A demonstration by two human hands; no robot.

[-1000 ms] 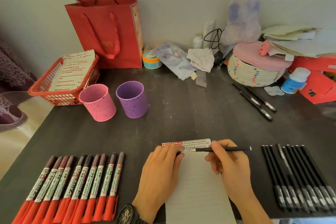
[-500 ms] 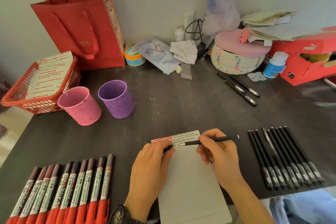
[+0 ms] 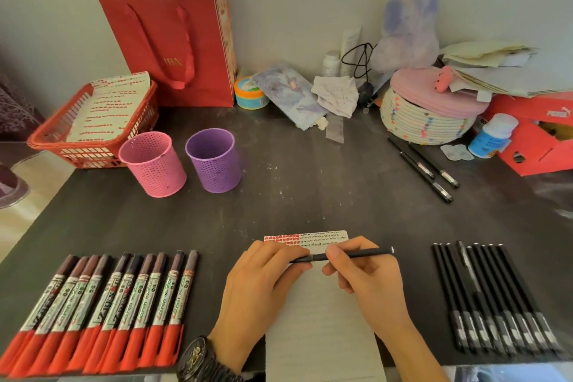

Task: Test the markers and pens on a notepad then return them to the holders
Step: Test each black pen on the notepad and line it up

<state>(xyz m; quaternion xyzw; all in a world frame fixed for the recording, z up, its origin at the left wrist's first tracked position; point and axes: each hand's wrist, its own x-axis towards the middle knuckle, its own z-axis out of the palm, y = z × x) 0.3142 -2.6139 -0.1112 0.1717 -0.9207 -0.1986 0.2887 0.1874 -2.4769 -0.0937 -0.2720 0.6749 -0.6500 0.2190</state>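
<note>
Pen tip's hidden right where the cap (image 3: 301, 260) meets the pen (image 3: 359, 254), so I can't tell if the cap's seated or just touching. The left hand (image 3: 257, 295) pinches the cap in its fingertips. The right hand (image 3: 369, 285) pinches the barrel, and the pen lies level over the top of the pad (image 3: 322, 335), lower middle of the frame.

The hands cover a lot of the pad and its bottom is cut off. The red blobs and black scribbles along its top strip are too small to read.

There are 10 red markers (image 3: 124, 298) in a row at lower left, ends clipped by the frame. At lower right is a row of black pens (image 3: 483, 288), about 9, with blurry lower ends. 2 loose pens (image 3: 424, 164) lie at upper right beside a woven basket (image 3: 428, 127).

There are 2 holders on the table (image 3: 310, 195), pink (image 3: 153, 164) and purple (image 3: 214, 160), left of centre. A red basket (image 3: 93, 149) and a red bag (image 3: 173, 40) sit behind them.
</note>
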